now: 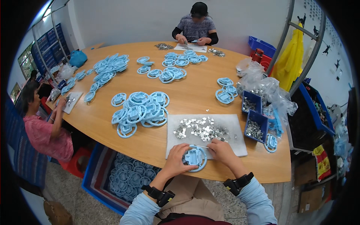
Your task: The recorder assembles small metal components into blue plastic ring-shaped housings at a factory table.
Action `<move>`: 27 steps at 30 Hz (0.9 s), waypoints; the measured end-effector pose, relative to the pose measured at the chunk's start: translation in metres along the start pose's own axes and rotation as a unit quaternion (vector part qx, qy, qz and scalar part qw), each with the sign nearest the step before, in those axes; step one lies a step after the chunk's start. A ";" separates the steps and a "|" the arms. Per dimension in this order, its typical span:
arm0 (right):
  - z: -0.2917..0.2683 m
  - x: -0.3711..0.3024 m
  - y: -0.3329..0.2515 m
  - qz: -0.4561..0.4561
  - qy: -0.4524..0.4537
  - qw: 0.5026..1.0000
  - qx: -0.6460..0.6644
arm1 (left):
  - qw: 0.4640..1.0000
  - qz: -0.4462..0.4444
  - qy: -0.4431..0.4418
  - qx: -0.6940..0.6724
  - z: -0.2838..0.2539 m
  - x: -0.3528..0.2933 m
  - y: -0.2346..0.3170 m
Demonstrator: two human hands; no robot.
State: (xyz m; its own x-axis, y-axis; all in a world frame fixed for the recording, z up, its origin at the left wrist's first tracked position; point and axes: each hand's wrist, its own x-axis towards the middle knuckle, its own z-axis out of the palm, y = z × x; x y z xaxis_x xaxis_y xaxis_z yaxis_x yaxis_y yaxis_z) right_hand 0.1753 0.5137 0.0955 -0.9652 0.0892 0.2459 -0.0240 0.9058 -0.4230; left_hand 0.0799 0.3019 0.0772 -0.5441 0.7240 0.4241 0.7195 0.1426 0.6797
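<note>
Fairly bright, even indoor light inside a black fisheye rim.
A bright light (47,14) glares at the upper left; metal pieces (203,128) glint white above the table (198,90). Shade dims the bin (101,200) below it. The table's edge bows, and the outer left and right sides look stretched and soft, while the blue rings (135,113) look fairly clear.

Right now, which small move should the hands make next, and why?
Perhaps ease the thin tool toward the middle of the blue ring: the left hand grips the ring, and the right hand holds the tool at its far edge.
</note>
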 end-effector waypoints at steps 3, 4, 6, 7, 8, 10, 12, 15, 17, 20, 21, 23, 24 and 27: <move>0.000 0.003 0.005 0.008 0.001 1.000 0.030 | 1.000 -0.003 0.001 -0.001 0.001 0.001 0.000; -0.003 0.007 0.004 0.019 0.018 0.996 0.082 | 1.000 -0.002 0.004 0.008 0.003 0.001 0.000; -0.006 0.011 -0.009 0.088 0.007 0.979 0.182 | 1.000 -0.002 0.009 0.019 0.006 0.005 0.000; -0.007 0.011 -0.018 0.161 -0.003 0.947 0.279 | 0.999 0.005 0.006 0.033 0.009 0.007 0.000; 0.001 0.012 -0.018 0.167 -0.010 0.941 0.293 | 0.999 0.012 0.003 0.048 0.010 0.007 0.001; 0.014 0.013 -0.026 0.125 0.020 0.941 0.315 | 0.999 0.012 0.008 0.047 0.012 0.006 0.002; 0.024 0.014 -0.028 0.068 0.050 0.937 0.339 | 0.999 0.012 0.013 0.046 0.012 0.006 0.003; 0.030 0.016 -0.028 0.050 0.074 0.950 0.300 | 0.998 0.008 0.015 0.053 0.012 0.007 0.002; 0.025 0.016 -0.031 0.055 0.056 0.955 0.288 | 0.999 0.002 0.010 0.052 0.012 0.006 0.002; 0.027 0.014 -0.028 0.048 0.054 0.957 0.281 | 0.998 0.001 0.011 0.057 0.012 0.005 0.001; 0.029 0.013 -0.026 0.033 0.069 0.954 0.289 | 0.998 0.001 0.012 0.056 0.013 0.006 0.002; 0.029 0.013 -0.026 0.029 0.071 0.955 0.286 | 0.998 0.003 0.012 0.053 0.012 0.006 0.003; 0.029 0.013 -0.026 0.025 0.074 0.955 0.285 | 0.999 0.002 0.013 0.053 0.012 0.006 0.003; 0.022 0.015 -0.034 0.053 0.033 0.959 0.276 | 0.998 -0.001 0.019 0.053 0.012 0.004 -0.001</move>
State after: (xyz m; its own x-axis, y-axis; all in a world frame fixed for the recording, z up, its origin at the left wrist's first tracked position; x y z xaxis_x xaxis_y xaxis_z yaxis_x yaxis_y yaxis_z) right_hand 0.1562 0.4745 0.0941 -0.9517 0.2110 0.2230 -0.0788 0.5342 -0.8417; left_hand 0.0819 0.3125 0.0707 -0.5600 0.6983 0.4458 0.7585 0.2157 0.6149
